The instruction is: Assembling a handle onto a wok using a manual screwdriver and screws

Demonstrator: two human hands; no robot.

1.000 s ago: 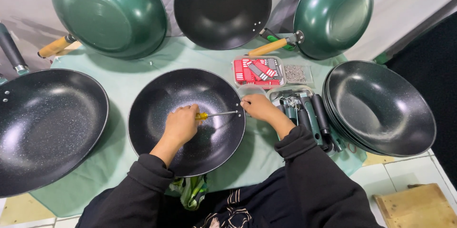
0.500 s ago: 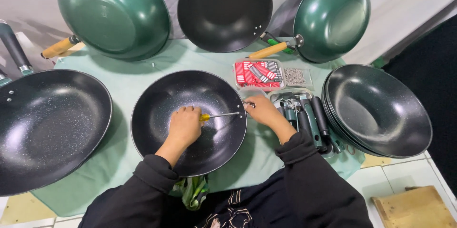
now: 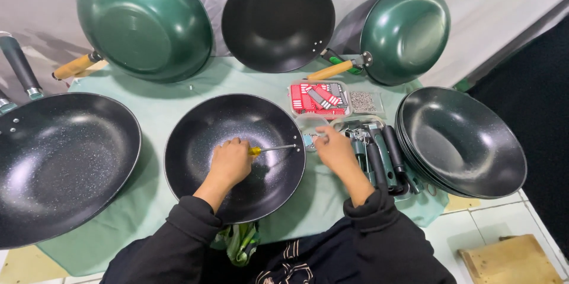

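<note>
I see my left hand gripping a yellow-handled screwdriver inside the black wok — right hand at the wok's rim, pan handles just beside.

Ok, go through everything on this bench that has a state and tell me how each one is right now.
Middle pan: flat on the green cloth, no handle showing.
Screwdriver: in the left hand, tip at the pan's right rim.
Right hand: outside that rim, fingers at the rim.
Two green pans: tilted against the backdrop, wooden handles on.
Black pan at the back: tilted, no handle.
Stack of pans: nested, right side.
Handles: loose, lying together.
</note>
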